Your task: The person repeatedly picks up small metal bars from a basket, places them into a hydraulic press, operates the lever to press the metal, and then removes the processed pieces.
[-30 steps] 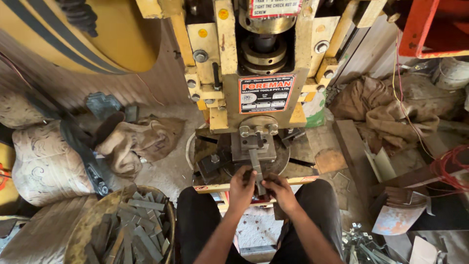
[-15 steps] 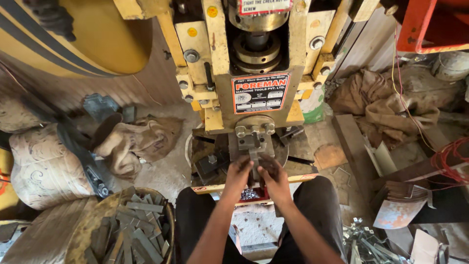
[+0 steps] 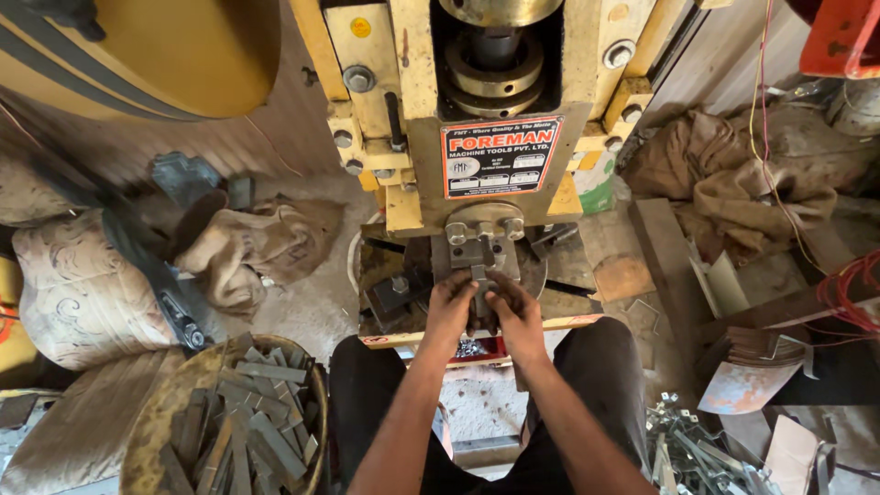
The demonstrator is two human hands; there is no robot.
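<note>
I sit in front of a yellow press machine (image 3: 477, 119). Both my hands reach under its grey ram head (image 3: 481, 234). My left hand (image 3: 449, 307) and my right hand (image 3: 515, 312) together grip a narrow grey metal strip (image 3: 479, 280) that points into the die area. The fingers close round the strip's near end; its far tip lies under the tool. My dark trousers (image 3: 367, 394) frame the press bed (image 3: 394, 293).
A round basket (image 3: 156, 431) of several cut metal strips stands at my left knee. Cloth sacks (image 3: 257, 243) and a patterned cushion (image 3: 78, 293) lie left. Bent metal pieces (image 3: 697, 454) pile at lower right. Brown cloth (image 3: 733, 183) and wires (image 3: 848, 293) lie right.
My head has moved closer and the view has tilted down. Both hands have slid forward with the strip, further under the ram head.
</note>
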